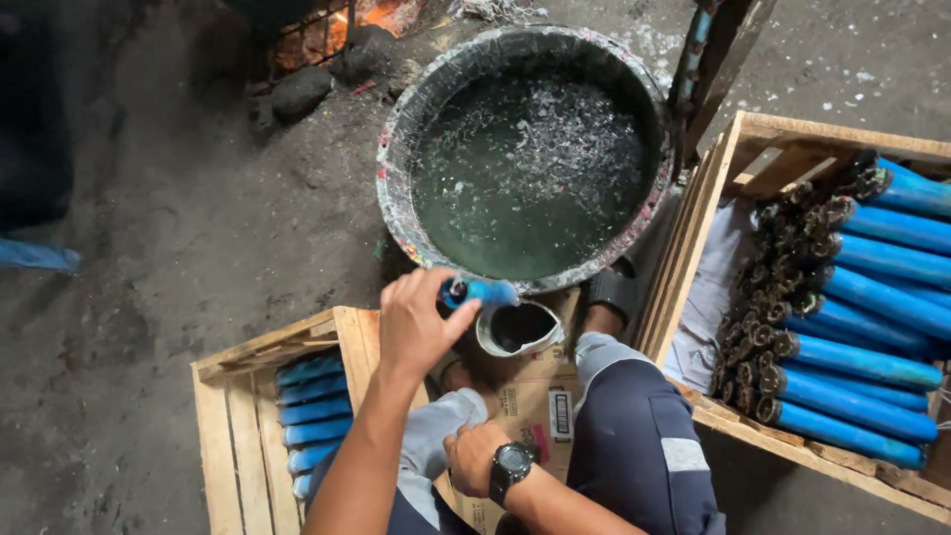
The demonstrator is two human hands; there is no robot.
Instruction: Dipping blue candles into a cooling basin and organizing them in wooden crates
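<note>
My left hand (416, 325) grips a short blue tube (482, 291) and holds it level over a small white cup (515, 330) of dark liquid, just below the rim of a large round basin (396, 149). The basin holds dark green liquid with white flakes floating on it. My right hand (474, 456), with a black watch on its wrist, rests with curled fingers on my left knee and holds nothing. A low wooden crate (223, 416) at my left holds several blue tubes (315, 408).
A bigger wooden crate (792, 134) on the right is stacked with several long blue tubes (872, 297) with dark ends. Printed cardboard (540, 401) lies under my legs. Glowing embers (342, 22) and dark stones (300, 91) sit at the top left on the grey ground.
</note>
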